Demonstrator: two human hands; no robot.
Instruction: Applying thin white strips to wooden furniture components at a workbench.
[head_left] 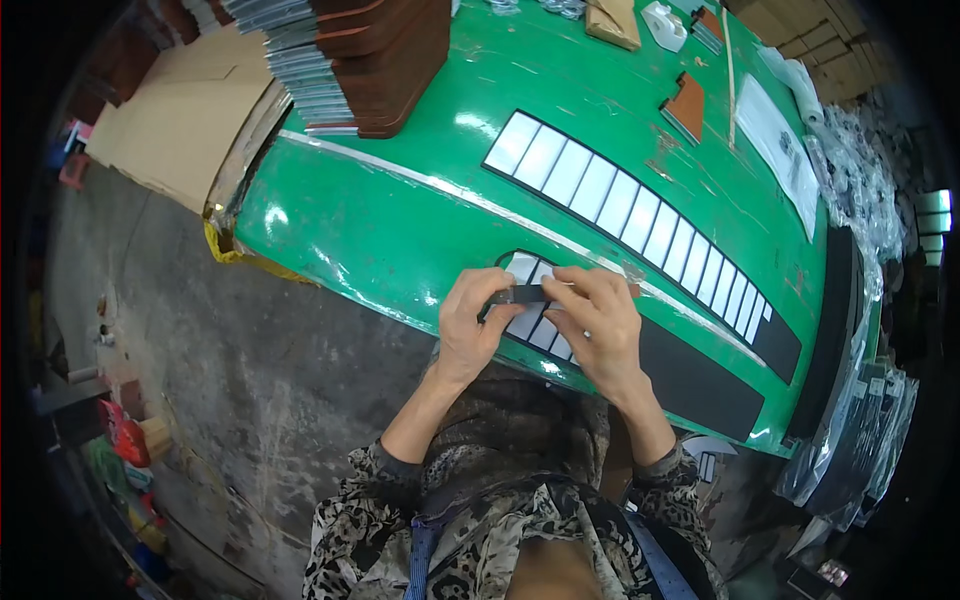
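Note:
Between my two hands is a short dark strip (528,294), stretched sideways above a long black panel. My left hand (467,325) is closed, with thumb and fingers pinching the strip's left end. At its other end the fingers of my right hand (603,322) are closed on it. The black panel (690,382) lies near the front edge of the green table, bare at its right part. White rectangular patches (522,268) in a row cover its left part, which my hands partly hide.
A second black panel with white patches (610,200) lies farther back on the green table (370,230). Tall stacked brown pieces (390,70) stand at the back left. Orange-brown pieces (685,108), a white tape dispenser (664,26) and plastic-wrapped goods (860,430) are toward the right.

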